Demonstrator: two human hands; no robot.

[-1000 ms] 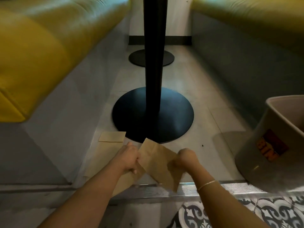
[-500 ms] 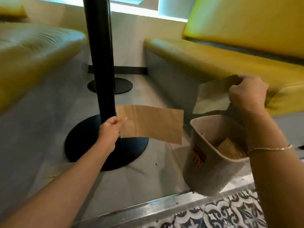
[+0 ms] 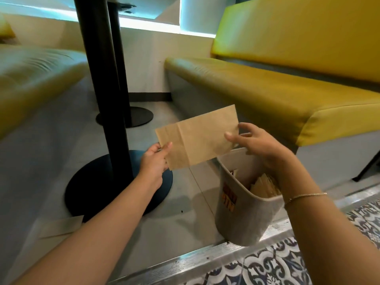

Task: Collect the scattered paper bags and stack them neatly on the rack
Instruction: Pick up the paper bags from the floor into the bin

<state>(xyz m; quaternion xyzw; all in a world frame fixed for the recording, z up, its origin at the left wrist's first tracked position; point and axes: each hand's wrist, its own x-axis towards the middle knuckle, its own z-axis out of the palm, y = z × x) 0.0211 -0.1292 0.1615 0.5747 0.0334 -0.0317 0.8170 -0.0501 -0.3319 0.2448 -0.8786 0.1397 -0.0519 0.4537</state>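
The left hand (image 3: 153,161) is pinching the paper bag (image 3: 198,138); the right hand (image 3: 255,144), fingers spread, is touching its edge. Better keeping it flat while lowering into the bin (image 3: 236,221).

One view only, from a camera worn on the head, low and close to the floor, facing forward and down between two benches. Wide-angle, with edges bowed. Nearest, both forearms reaching in from 6 o'clock, the left hand (image 3: 154,161) and right hand (image 3: 259,145) close to the lens around a paper bag (image 3: 197,138) at centre. Black table post (image 3: 102,79) at 11 o'clock, yellow bench (image 3: 267,89) at 2 o'clock, grey bin (image 3: 242,221) at 5 o'clock. No second view to share.
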